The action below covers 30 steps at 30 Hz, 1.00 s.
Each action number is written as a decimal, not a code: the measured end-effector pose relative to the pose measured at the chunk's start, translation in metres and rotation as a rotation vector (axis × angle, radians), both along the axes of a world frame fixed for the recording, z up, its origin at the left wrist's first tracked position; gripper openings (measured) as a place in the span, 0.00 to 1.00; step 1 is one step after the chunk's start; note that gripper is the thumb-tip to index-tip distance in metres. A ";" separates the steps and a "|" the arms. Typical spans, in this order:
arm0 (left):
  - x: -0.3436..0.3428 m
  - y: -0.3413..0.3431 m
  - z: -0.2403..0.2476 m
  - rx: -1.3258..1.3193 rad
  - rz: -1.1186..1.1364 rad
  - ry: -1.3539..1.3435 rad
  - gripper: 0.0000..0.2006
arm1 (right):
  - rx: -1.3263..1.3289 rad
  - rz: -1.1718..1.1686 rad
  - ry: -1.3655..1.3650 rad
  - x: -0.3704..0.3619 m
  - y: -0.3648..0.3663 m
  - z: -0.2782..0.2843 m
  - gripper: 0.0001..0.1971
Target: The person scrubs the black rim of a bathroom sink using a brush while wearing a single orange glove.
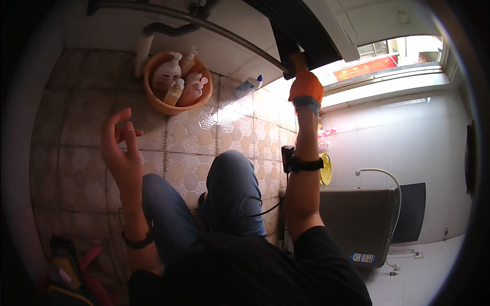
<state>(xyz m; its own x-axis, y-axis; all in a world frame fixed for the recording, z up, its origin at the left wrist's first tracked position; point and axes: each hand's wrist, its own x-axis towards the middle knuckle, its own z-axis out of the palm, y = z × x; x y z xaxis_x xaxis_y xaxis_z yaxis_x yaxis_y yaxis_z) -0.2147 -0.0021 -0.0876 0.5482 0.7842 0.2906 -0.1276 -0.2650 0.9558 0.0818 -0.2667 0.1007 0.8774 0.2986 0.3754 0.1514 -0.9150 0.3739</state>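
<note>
My left hand (122, 140) is bare and hangs over the tiled floor at the left, its fingers loosely bent and apart with nothing in them. Stretched far forward, my right hand (306, 87) wears an orange glove with a grey-blue cuff. It looks closed at the end of a metal rail (219, 29), against the lower edge of a dark ribbed panel (301, 31). Whatever it grips there is hidden. An orange basin (176, 109) holding several pump bottles (166, 71) stands on the floor ahead of my left hand.
A white bottle with a blue cap (248, 87) stands by the wall, right of the basin. To my right are a grey-topped appliance (352, 219), a pale hose (395, 188) and a yellow basin (325, 169). A window (383, 64) lies at the upper right. Dark and red items (76, 265) sit at the lower left.
</note>
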 end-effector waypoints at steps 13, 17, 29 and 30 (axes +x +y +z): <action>-0.033 0.016 0.006 0.014 0.027 -0.009 0.11 | -0.160 -0.115 0.194 0.006 -0.004 -0.019 0.23; -0.042 0.027 0.010 0.103 0.066 0.007 0.12 | -0.051 -0.063 0.127 0.018 0.011 -0.006 0.31; -0.040 0.027 0.001 0.113 0.093 -0.003 0.11 | -0.106 -0.014 0.092 -0.041 -0.071 0.001 0.10; -0.038 0.027 0.001 0.109 0.095 0.010 0.11 | -0.113 -0.022 0.039 -0.041 -0.084 0.000 0.11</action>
<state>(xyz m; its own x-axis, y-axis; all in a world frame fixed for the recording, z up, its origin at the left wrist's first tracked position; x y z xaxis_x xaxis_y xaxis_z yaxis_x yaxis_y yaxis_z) -0.2524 0.0247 -0.0863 0.4766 0.7966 0.3719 -0.0880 -0.3777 0.9217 0.0412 -0.3506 0.1008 0.8973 0.3180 0.3061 0.1484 -0.8705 0.4692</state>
